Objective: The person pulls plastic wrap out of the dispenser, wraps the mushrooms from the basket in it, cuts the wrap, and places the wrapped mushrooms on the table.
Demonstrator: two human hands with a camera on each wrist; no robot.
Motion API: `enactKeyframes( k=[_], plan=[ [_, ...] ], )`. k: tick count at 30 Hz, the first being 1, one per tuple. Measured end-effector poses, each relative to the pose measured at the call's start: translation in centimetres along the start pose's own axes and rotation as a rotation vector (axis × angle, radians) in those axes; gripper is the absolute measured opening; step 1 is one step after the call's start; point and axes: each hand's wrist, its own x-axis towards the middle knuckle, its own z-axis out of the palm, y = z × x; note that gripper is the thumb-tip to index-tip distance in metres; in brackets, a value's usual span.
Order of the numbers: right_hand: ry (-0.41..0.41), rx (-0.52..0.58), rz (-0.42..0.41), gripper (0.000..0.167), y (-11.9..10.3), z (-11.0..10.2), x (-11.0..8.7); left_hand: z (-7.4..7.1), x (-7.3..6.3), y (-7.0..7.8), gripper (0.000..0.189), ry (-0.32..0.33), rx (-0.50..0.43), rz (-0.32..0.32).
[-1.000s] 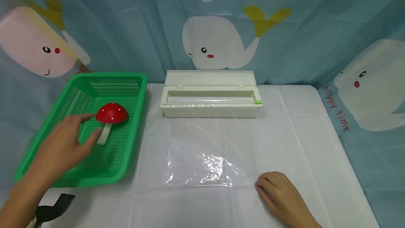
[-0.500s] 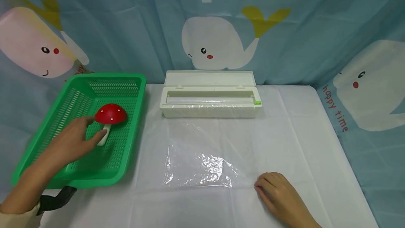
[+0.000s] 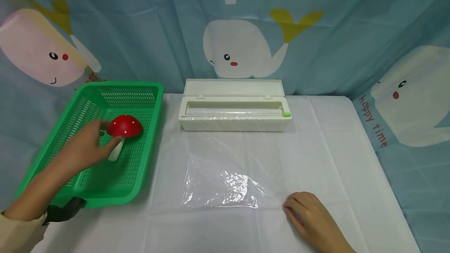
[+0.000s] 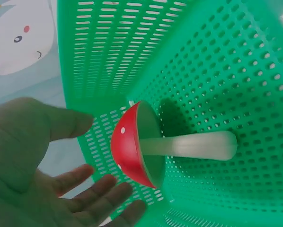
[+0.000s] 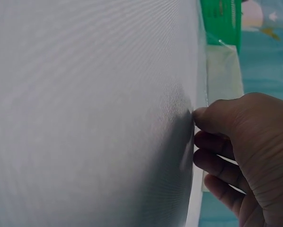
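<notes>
Head view: left hand [image 3: 84, 145] spread wide at eight o'clock from the mushroom [image 3: 125, 125], which lies in the green basket [image 3: 105, 202]. Left wrist: stem [image 4: 196, 145] towards three. Right wrist: right hand [image 5: 255, 146] on white cloth [image 5: 84, 118]; whether pinching, I can't tell.

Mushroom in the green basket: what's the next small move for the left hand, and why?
Probably curl the left hand's thumb and fingers round the mushroom: the left wrist view shows them spread open close to it without a grip, and it lies uncovered in the green basket.
</notes>
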Motion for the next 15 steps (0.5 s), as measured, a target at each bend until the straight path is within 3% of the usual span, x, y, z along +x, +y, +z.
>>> enactKeyframes(
  k=[6, 15],
  plan=[
    [-0.005, -0.002, 0.003, 0.026, 0.0, 0.0, 0.0, 0.0, 1.4, 0.3, 0.065, 0.085, 0.009, 0.021],
    [0.0, 0.0, 0.001, 0.015, 0.1, 0.2, 0.0, 0.9, 3.6, -0.8, 0.062, 0.048, 0.042, 0.066]
  ],
)
